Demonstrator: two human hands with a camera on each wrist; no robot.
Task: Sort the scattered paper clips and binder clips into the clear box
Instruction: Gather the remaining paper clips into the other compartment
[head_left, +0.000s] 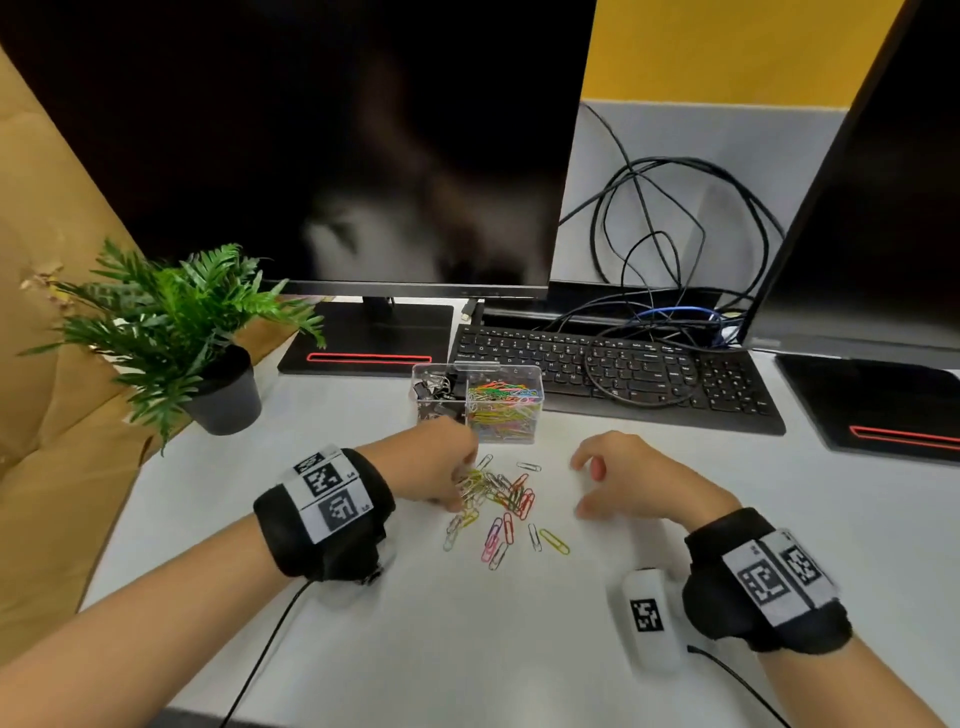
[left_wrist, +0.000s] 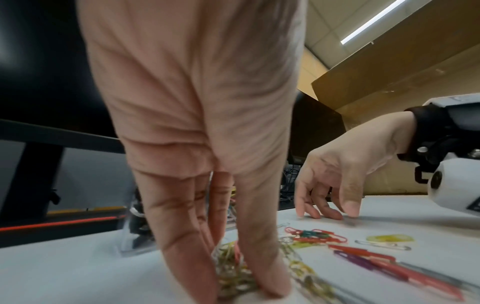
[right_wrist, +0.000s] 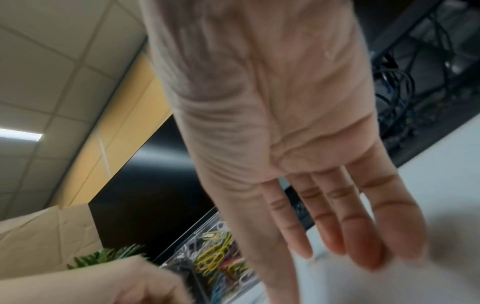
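Coloured paper clips (head_left: 506, 512) lie scattered on the white desk (head_left: 467, 623) between my hands. My left hand (head_left: 460, 488) pinches a bunch of yellow and silver clips at the pile's left edge; in the left wrist view the thumb and fingers (left_wrist: 182, 236) close around that bunch (left_wrist: 233, 273) on the desk. My right hand (head_left: 582, 486) hovers right of the pile with relaxed, spread fingers (right_wrist: 337, 236), holding nothing. The clear box (head_left: 540, 387) stands just behind the pile. Its left compartment holds black binder clips (head_left: 434, 392) and its right one holds coloured paper clips (head_left: 501, 410).
A black keyboard (head_left: 613, 374) with a cable looped over it lies behind and right of the box. A potted plant (head_left: 208, 338) stands at the left. Monitor bases sit at the back middle (head_left: 363, 338) and far right (head_left: 883, 405). Cardboard (head_left: 52, 415) borders the desk's left edge.
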